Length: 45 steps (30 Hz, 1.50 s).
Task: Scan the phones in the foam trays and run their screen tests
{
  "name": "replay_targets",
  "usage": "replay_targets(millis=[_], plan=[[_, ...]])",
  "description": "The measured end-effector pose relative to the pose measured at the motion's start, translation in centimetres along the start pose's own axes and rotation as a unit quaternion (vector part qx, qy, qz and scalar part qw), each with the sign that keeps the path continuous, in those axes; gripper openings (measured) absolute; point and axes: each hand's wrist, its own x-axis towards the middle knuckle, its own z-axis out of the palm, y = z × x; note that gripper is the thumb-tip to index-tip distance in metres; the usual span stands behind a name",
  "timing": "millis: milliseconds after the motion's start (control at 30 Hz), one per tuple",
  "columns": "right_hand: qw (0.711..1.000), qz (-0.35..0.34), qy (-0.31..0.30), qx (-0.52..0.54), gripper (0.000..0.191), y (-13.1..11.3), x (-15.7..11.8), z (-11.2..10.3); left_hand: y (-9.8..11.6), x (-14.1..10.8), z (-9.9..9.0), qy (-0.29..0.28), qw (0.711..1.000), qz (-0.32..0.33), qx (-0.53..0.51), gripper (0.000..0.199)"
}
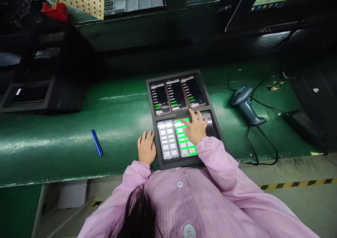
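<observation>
A black tray (218, 127) holds several phones in two rows. Dark screens with white and green text show on the three upper phones, one of them the upper left phone (159, 99). In the lower row, the left phone (168, 141) shows white blocks and the middle phone (181, 136) shows white and green blocks. My right hand (196, 127) is over the middle phone with fingers spread, index finger at its upper part, partly hiding the dark lower right phone (210, 125). Flat on the table beside the tray's left edge rests my left hand (146, 148), fingers apart, holding nothing.
A blue marker (97, 143) lies left on the green table (118, 118). To the right are a barcode scanner (247, 104) and its looping cable. A black box fixture (47, 72) stands at the left, a monitor (292, 2) at the upper right.
</observation>
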Motion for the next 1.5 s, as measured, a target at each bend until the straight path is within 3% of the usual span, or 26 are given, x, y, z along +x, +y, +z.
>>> replay_targets(millis=[433,1233,1500], plan=[[0.997,-0.075,-0.010,-0.012,0.039,-2.1,-0.5,0.6,0.2,0.1,-0.3,-0.012,1.000,-0.014,-0.012,0.042],[0.986,-0.142,-0.088,-0.002,0.040,1.0,-10.8,1.3,0.5,0.2,-0.3,-0.028,0.999,-0.023,-0.008,0.043],[0.993,-0.104,-0.049,0.003,0.040,2.0,-12.5,1.5,0.6,0.3,-0.5,-0.029,0.999,-0.030,-0.017,0.044]])
